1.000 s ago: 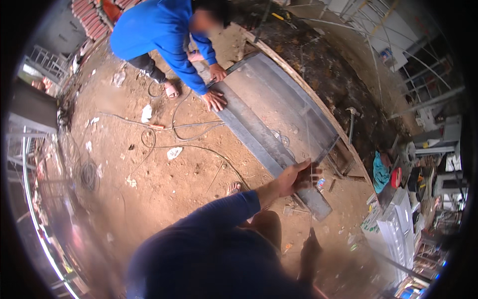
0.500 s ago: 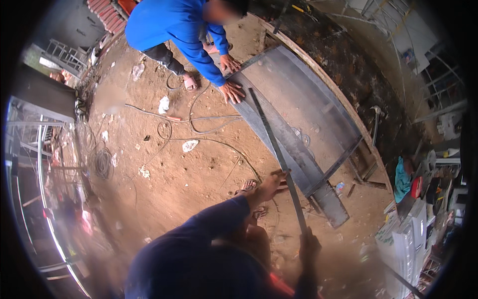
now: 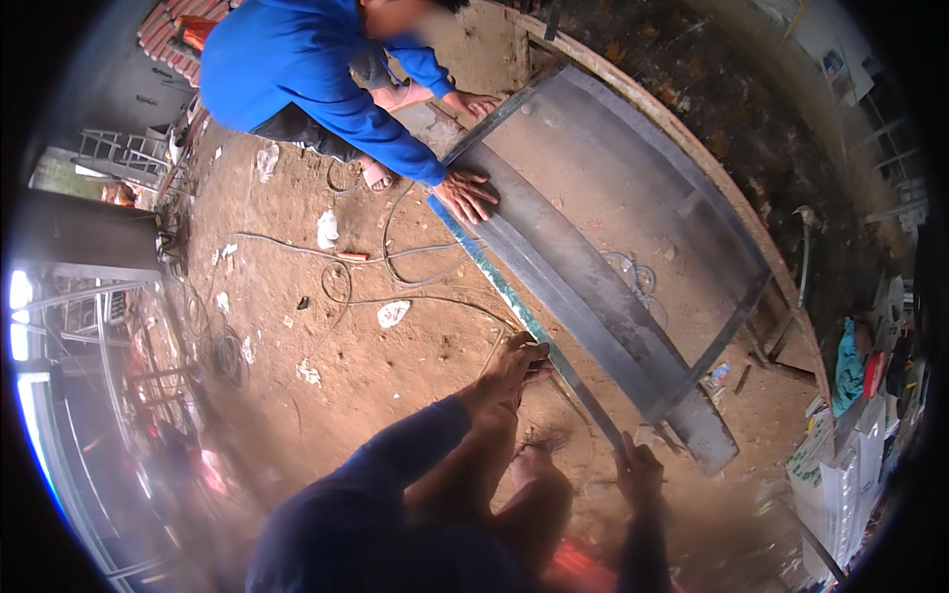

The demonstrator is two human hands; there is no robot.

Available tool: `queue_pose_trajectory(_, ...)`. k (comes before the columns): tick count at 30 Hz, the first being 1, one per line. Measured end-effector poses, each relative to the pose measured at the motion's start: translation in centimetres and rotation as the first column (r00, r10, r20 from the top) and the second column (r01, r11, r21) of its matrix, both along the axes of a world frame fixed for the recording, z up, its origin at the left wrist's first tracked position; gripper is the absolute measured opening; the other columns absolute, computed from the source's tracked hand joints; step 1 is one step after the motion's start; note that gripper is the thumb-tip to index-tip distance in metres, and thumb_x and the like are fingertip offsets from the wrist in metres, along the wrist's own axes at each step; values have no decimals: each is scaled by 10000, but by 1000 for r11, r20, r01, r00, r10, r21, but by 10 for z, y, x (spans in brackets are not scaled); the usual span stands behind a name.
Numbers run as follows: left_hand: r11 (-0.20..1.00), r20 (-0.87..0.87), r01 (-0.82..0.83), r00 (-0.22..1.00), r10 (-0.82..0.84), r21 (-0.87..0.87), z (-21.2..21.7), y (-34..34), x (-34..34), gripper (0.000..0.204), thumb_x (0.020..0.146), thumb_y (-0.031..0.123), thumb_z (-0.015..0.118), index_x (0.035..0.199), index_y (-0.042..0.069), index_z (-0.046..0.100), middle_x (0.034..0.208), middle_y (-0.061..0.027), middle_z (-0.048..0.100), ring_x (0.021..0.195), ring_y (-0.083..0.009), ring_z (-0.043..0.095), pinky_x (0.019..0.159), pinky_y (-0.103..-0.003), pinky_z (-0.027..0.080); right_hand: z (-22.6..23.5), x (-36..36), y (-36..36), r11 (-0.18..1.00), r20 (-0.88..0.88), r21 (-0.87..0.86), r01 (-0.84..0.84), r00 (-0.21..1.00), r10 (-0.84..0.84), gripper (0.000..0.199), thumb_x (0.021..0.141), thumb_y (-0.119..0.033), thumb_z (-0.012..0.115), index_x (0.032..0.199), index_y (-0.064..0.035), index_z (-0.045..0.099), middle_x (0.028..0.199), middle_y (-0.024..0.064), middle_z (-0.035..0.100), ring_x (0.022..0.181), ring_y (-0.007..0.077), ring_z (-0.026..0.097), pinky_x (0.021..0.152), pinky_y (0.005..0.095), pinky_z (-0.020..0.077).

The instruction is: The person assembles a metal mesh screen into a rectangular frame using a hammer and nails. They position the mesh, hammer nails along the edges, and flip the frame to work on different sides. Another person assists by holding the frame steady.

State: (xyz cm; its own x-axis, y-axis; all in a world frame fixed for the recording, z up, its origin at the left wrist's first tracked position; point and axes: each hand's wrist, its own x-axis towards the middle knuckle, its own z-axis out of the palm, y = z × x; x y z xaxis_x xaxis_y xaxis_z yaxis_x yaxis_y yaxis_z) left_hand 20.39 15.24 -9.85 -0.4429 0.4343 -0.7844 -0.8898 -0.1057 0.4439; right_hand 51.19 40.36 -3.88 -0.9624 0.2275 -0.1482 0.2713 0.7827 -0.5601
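A long, narrow metal bar (image 3: pixel 501 287), its far part worn green and its near part dark, runs slantwise across my front. My left hand (image 3: pixel 514 368) is closed on it around mid-length. At the near end, my right hand (image 3: pixel 641 474) grips it. The bar lies beside the long left edge of a grey metal frame (image 3: pixel 583 321) and appears roughly parallel to it. A co-worker in a blue top presses one hand (image 3: pixel 467 196) on the frame's far left corner, near the bar's far tip. Their other hand (image 3: pixel 473 103) rests by the frame's far end.
A hose or cable (image 3: pixel 395 259) loops over the dirt floor among white scraps (image 3: pixel 393 313). A curved, rusty-edged table (image 3: pixel 682 138) stands beyond the frame, with a hammer (image 3: pixel 805 252) on it. At right are a teal cloth (image 3: pixel 847 368) and stacked white pieces (image 3: pixel 852 484).
The bar has turned and shifted left, from crossing over the frame to lying alongside its left edge. Its green face now shows. Both my hands still hold it; the co-worker's hands have spread apart.
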Motion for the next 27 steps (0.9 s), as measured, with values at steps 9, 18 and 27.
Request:
queue_pose_trajectory(9, 996, -4, 15, 1000, -16, -93, -95, -21, -82, 234, 1097, 116, 682, 1321, 80, 625, 1171, -95, 739, 960, -222, 767, 830, -355, 660, -115, -85, -8, 999, 1, -23, -24, 1000, 25, 496, 991, -208, 835, 1470, -155, 721, 849, 154, 678, 709, 350, 684, 605, 464, 549)
queue_pose_trajectory(18, 990, -11, 29, 999, -31, -137, -180, 3, -117, 328, 1095, 117, 701, 1388, 75, 561, 1238, -133, 715, 1041, -304, 774, 892, -401, 679, -180, -130, 18, 994, 40, 113, -5, 999, 1, 533, 1047, -252, 761, 1566, -189, 654, 1011, 118, 724, 933, 320, 696, 844, 467, 596)
queue_pose_trajectory(27, 854, -119, 352, 898, -424, -383, -169, 20, -132, 281, 1101, 316, 728, 1221, 62, 717, 1144, -101, 767, 980, -229, 786, 841, -399, 672, -240, -105, 20, 974, -100, 140, 179, 981, -166, 520, 1046, -218, 771, 1553, -179, 663, 1178, 160, 727, 1172, 357, 680, 1052, 523, 558)
